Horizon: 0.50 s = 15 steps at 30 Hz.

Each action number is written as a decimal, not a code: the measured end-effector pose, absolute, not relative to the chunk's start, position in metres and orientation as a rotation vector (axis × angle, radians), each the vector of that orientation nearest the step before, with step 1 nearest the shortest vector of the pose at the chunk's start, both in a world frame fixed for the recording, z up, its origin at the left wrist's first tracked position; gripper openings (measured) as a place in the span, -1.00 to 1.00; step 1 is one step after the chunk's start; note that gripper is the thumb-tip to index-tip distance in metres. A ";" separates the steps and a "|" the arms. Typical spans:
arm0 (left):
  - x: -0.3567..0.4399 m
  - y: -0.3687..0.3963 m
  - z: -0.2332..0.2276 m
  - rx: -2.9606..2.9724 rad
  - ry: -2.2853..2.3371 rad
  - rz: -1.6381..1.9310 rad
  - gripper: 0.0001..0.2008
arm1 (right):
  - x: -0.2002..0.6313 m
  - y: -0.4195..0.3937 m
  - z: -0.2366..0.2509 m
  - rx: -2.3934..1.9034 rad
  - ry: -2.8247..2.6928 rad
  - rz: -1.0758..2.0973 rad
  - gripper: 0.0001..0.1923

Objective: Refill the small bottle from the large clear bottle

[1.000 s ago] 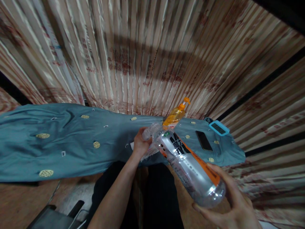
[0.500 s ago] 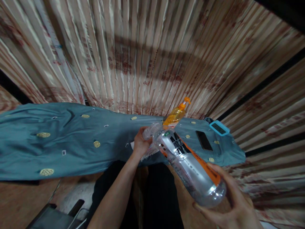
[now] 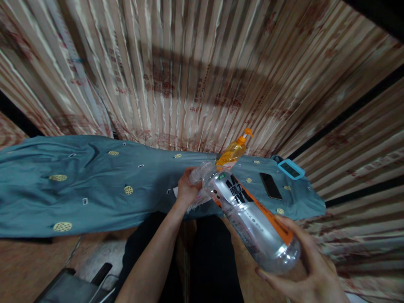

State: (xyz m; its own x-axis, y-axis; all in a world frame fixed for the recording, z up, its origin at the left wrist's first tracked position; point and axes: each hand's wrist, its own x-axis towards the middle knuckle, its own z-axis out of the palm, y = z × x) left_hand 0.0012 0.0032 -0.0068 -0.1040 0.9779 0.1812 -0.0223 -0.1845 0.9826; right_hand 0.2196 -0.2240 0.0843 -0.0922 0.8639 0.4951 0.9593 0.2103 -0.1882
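Silver-labelled drink bottle (image 3: 252, 214) is hanging tilted over near edge of teal cloth (image 3: 94, 193); I'm seeing right hand (image 3: 307, 263) half-curled, cupping its base, left hand (image 3: 187, 191) wrapping clear plastic (image 3: 196, 173) at its neck end.

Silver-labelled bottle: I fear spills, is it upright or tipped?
Tipped: the silver-labelled bottle slants, its base in the right hand, its neck toward the left hand.

A pineapple-print teal cloth (image 3: 102, 204) stretches left to right before a pleated beige curtain (image 3: 189, 63). On it, the orange-topped amber plastic pump bottle (image 3: 232, 155) is behind the silver-labelled clear plastic bottle (image 3: 252, 221), which slants from a clear plastic object (image 3: 196, 174) in the left hand (image 3: 187, 190) to the right hand (image 3: 311, 263). Rightward lie a flat black phone (image 3: 270, 186), then a blue-framed rectangular device (image 3: 290, 169).
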 end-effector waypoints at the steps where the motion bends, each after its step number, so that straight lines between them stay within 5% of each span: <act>1: 0.001 0.003 -0.007 1.270 1.162 1.438 -0.60 | 0.220 -0.224 0.084 -1.686 -1.985 -0.250 -0.17; 15: 0.002 0.005 -0.010 1.274 1.174 1.439 -0.60 | 0.219 -0.224 0.085 -1.675 -2.011 -0.258 -0.20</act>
State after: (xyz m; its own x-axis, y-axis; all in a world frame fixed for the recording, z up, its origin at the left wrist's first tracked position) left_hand 0.0017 0.0046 -0.0100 -0.1080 0.9769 0.1844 -0.0158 -0.1872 0.9822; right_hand 0.2194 -0.2240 0.0851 -0.1127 0.8639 0.4908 0.9598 0.2225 -0.1713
